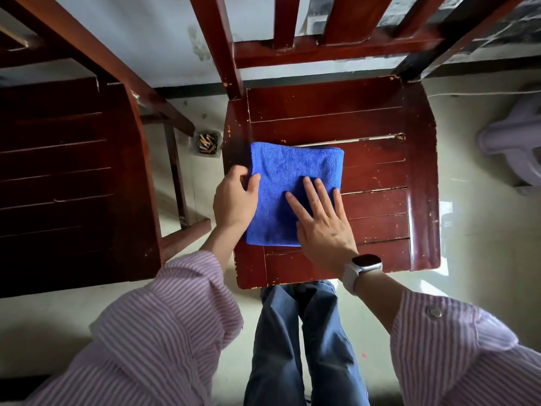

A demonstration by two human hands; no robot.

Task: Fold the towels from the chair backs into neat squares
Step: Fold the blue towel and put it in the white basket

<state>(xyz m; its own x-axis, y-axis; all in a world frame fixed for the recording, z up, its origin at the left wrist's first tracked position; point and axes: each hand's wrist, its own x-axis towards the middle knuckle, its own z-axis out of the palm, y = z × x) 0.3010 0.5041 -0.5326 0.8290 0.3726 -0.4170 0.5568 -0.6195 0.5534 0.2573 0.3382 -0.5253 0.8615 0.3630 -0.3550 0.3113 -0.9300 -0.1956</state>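
Towel [289,177], blue, lies near-square on the chair seat [377,159]. Left hand [234,197] pinches its left edge; right hand [322,218] presses flat, fingers released. Probably only final smoothing remains here.

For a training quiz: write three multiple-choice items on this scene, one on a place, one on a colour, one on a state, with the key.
1. Where does the towel lie?
A. on the chair seat
B. on the floor
C. over a chair back

2. What colour is the towel?
A. white
B. blue
C. green

3. How is the right hand?
A. clenched above the towel
B. off the towel
C. flat on the towel, fingers straight

Key: 1 A, wooden slats show around it. 2 B, plainly blue. 3 C, fingers spread on the cloth while the left hand pinches the left edge.
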